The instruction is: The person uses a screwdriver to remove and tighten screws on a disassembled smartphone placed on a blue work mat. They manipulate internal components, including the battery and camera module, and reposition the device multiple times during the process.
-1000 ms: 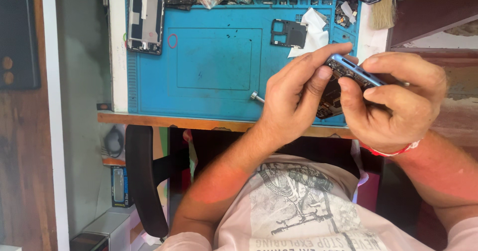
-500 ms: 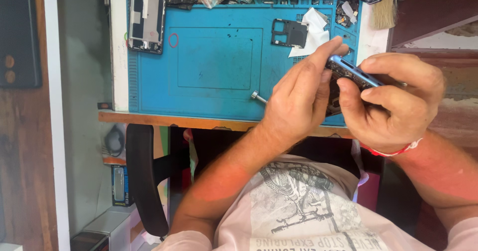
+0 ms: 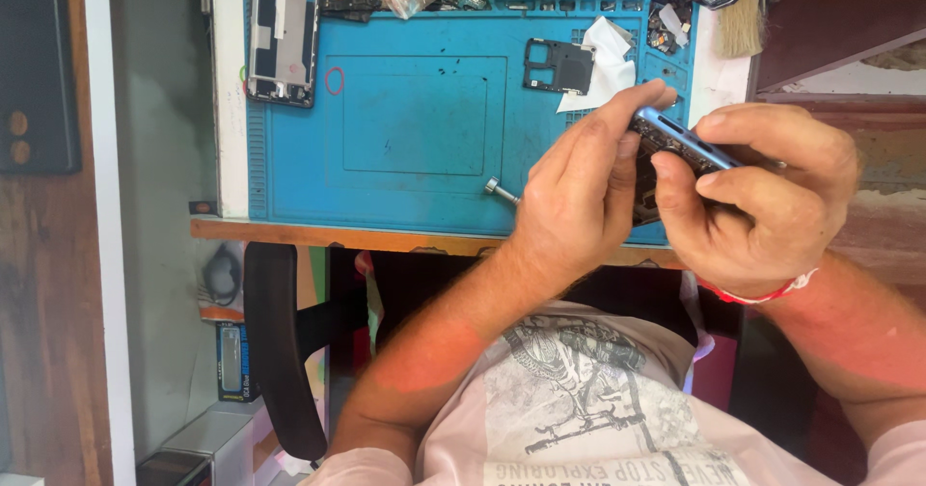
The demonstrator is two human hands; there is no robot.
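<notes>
You hold an opened blue phone (image 3: 680, 144) in both hands over the tabletop's (image 3: 386, 238) right edge.

Your left hand (image 3: 579, 197) curls, fingertips pressed on the phone's upper end; a small metal tool (image 3: 501, 191) lies on the blue mat (image 3: 424, 110) just left of it. Your right hand (image 3: 762, 197) pinches the phone's frame between thumb and fingers.
</notes>
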